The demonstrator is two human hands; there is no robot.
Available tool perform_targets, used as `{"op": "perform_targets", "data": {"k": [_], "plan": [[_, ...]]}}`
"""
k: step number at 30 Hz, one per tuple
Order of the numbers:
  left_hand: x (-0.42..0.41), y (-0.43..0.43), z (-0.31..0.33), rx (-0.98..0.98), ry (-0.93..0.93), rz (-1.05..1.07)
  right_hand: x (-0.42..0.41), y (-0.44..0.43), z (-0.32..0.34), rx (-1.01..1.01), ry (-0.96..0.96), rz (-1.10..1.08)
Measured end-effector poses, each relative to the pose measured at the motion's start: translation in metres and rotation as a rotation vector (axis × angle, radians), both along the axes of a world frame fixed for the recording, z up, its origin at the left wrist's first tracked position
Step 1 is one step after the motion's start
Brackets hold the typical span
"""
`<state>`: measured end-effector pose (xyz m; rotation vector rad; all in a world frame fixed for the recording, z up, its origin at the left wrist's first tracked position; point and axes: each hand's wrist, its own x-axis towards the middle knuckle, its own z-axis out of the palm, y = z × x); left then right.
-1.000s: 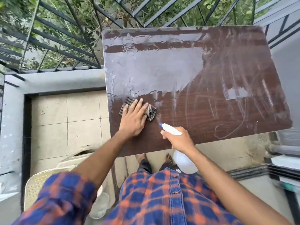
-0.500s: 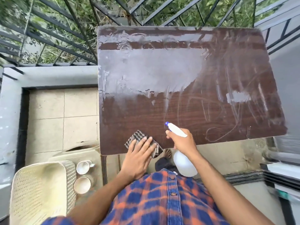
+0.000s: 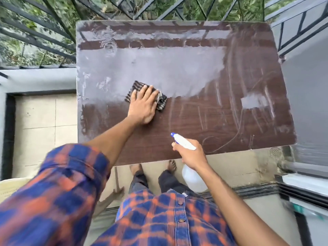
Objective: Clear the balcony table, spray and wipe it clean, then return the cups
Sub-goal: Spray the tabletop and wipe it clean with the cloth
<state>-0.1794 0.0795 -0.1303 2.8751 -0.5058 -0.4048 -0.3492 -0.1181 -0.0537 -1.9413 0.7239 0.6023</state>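
Note:
The dark brown wooden table (image 3: pixel 213 121) fills the middle of the view, its far half wet and shiny, its near half streaked. My left hand (image 3: pixel 142 105) lies flat on a dark striped cloth (image 3: pixel 162 102), pressing it onto the tabletop left of centre. My right hand (image 3: pixel 192 155) grips a white spray bottle (image 3: pixel 193 178) at the table's near edge, its blue-tipped nozzle pointing up and left over the table. No cups are in view.
A black metal railing (image 3: pixel 44 41) with greenery behind runs along the far and left sides. Beige floor tiles (image 3: pixel 44 125) lie left of the table. A cream plastic chair edge (image 3: pixel 10 187) shows at lower left. My bare feet stand under the table's near edge.
My left hand has pushed the cloth from the near edge away from me to the table's middle left. The right hand with the bottle has stayed near the front edge. The cups have left the view.

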Motion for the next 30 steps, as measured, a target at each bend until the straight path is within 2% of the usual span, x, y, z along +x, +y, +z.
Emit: {"op": "perform_targets", "data": {"k": [4,8,10,15,19,23,26,30], "plan": [[-0.079,-0.012,-0.004,-0.034,-0.097,-0.084,-0.007,-0.025,-0.005,0.023,0.017,-0.043],[-0.193,-0.026,0.000,-0.068,-0.049,-0.229,-0.008,-0.043,-0.009,0.026,0.011,-0.034],[-0.210,-0.033,0.002,-0.079,-0.019,-0.227,-0.006,-0.049,-0.012,0.023,0.007,-0.019],[-0.152,-0.043,0.010,-0.035,0.065,-0.254,0.004,-0.059,-0.014,0.036,-0.034,-0.037],[-0.060,-0.061,0.012,-0.030,0.096,-0.094,0.008,-0.061,-0.011,0.048,-0.044,-0.048],[0.011,-0.088,0.019,-0.079,0.247,0.053,0.005,-0.063,-0.007,0.075,-0.071,-0.077],[-0.009,-0.091,0.017,-0.073,0.193,0.035,0.003,-0.062,-0.009,0.063,-0.057,-0.091],[-0.108,-0.072,0.011,-0.105,0.077,-0.038,0.002,-0.053,-0.011,0.057,-0.052,-0.067]]}}
